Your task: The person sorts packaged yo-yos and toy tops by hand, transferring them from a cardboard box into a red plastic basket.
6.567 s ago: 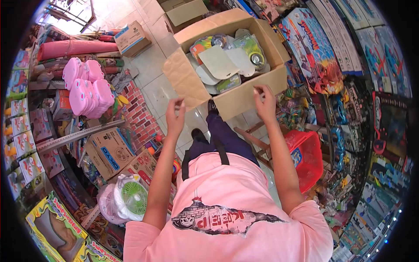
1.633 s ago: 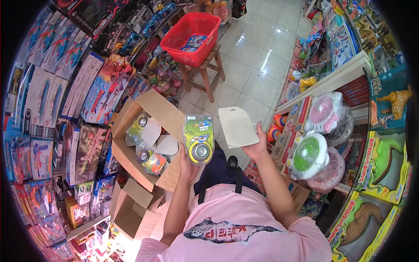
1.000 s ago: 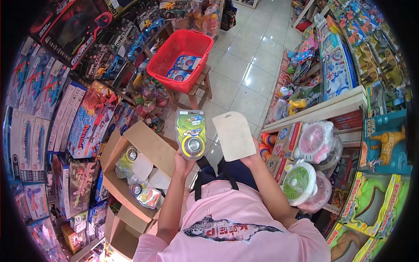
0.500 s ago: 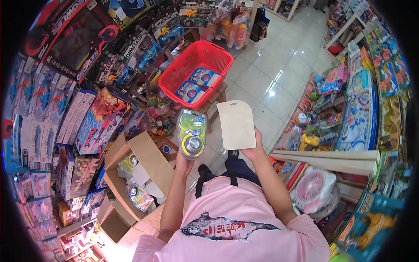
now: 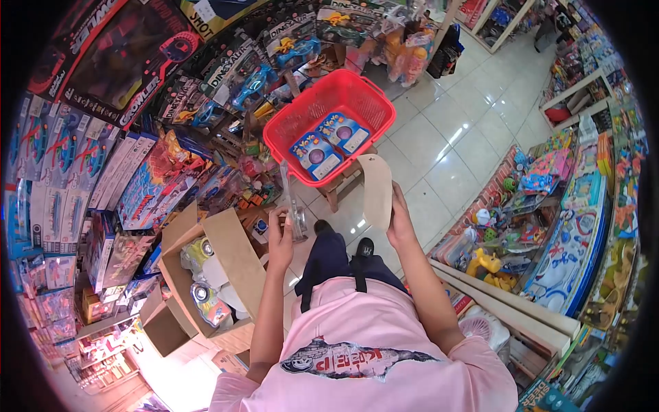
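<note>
A clear plastic blister pack (image 5: 295, 206) is in my left hand (image 5: 279, 237), turned nearly edge-on, so the toy inside hardly shows. My right hand (image 5: 401, 223) grips a plain beige backing card (image 5: 377, 192) by its right edge, fingers behind it. The card has a rounded top with a small hang hole and is tilted. Just beyond both hands, a red plastic basket (image 5: 285, 123) stands on a wooden stool (image 5: 332, 196). Two blue packs (image 5: 317, 158) with round purple parts lie inside it.
An open cardboard box (image 5: 241, 257) with several blister packs (image 5: 208, 302) is at my left. Shelves of boxed toys (image 5: 161, 178) rise beyond it. Low wooden-edged displays (image 5: 504, 299) with toys line the right. A tiled aisle (image 5: 446, 147) runs ahead.
The blister pack in my left hand has turned from face-on to edge-on. The card in my right hand has rotated and looks narrower. My view has shifted, and my feet have moved.
</note>
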{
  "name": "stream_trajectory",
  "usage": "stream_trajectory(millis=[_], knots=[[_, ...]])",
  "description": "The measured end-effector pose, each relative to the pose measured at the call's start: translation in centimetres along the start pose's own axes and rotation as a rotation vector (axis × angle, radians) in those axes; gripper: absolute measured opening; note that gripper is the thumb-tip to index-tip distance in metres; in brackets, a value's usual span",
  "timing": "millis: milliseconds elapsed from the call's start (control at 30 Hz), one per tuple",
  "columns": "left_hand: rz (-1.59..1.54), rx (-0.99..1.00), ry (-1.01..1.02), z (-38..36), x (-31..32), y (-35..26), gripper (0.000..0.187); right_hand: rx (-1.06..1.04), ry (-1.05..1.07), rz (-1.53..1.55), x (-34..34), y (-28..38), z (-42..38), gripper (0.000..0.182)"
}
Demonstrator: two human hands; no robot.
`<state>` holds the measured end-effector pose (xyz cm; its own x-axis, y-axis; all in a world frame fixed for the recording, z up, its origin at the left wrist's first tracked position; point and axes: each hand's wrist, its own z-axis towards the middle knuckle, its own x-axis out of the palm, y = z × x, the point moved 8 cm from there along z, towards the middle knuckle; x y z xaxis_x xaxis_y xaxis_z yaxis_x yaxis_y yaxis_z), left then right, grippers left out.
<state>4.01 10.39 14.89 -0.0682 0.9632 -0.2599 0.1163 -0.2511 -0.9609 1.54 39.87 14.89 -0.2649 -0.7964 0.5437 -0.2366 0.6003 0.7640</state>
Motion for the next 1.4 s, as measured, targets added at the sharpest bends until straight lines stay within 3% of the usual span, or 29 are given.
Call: stream_trajectory(millis=[267, 400, 633, 733, 800, 867, 933, 1000, 1100, 1267, 1333, 1400], knots=[[0.061, 0.116, -0.008, 7.3, -0.9, 0.7, 0.042, -0.071, -0.002, -0.279, 2.3, 0.4, 8.1, 0.044], [0.019, 0.091, -0.057, 9.6, -1.2, 0.1, 0.037, -0.102, -0.04, -0.483, 3.7, 1.4, 10.7, 0.046], [-0.034, 0.065, -0.175, 14.4, -1.5, -2.9, 0.033, -0.151, 0.006, -0.569, 7.7, 3.9, 16.7, 0.049], [0.076, 0.123, -0.229, 16.6, -0.6, -5.0, 0.032, -0.216, 0.088, -0.736, 8.1, 4.1, 21.5, 0.056], [0.16, 0.121, -0.226, 17.8, 0.4, -5.7, 0.033, -0.46, 0.145, -1.299, 9.8, 5.0, 24.0, 0.061], [0.228, 0.092, -0.235, 18.8, 1.4, -5.9, 0.034, -0.462, 0.199, -1.394, 9.6, 3.5, 27.1, 0.067], [0.296, 0.063, -0.244, 19.8, 2.6, -5.9, 0.035, -0.251, 0.175, -1.671, 7.9, 0.8, 30.7, 0.071], [0.303, -0.079, -0.237, 20.6, 3.8, -4.7, 0.038, -0.206, 0.275, -1.76, 7.1, -2.1, 34.0, 0.081], [0.354, -0.132, -0.255, 21.4, 5.1, -4.0, 0.038, -0.075, 0.436, -2.102, 5.1, -8.0, 37.9, 0.092], [0.362, -0.243, -0.324, 21.3, 6.1, -2.9, 0.037, -0.026, 0.346, -2.272, 3.7, -13.1, 40.7, 0.088], [0.354, -0.285, -0.334, 21.1, 6.2, -3.0, 0.037, 0.0, 0.212, -2.324, 4.9, -11.9, 39.9, 0.078], [0.357, -0.302, -0.362, 20.8, 6.3, -2.2, 0.037, 0.01, 0.209, -2.359, 5.6, -12.0, 40.0, 0.072]])
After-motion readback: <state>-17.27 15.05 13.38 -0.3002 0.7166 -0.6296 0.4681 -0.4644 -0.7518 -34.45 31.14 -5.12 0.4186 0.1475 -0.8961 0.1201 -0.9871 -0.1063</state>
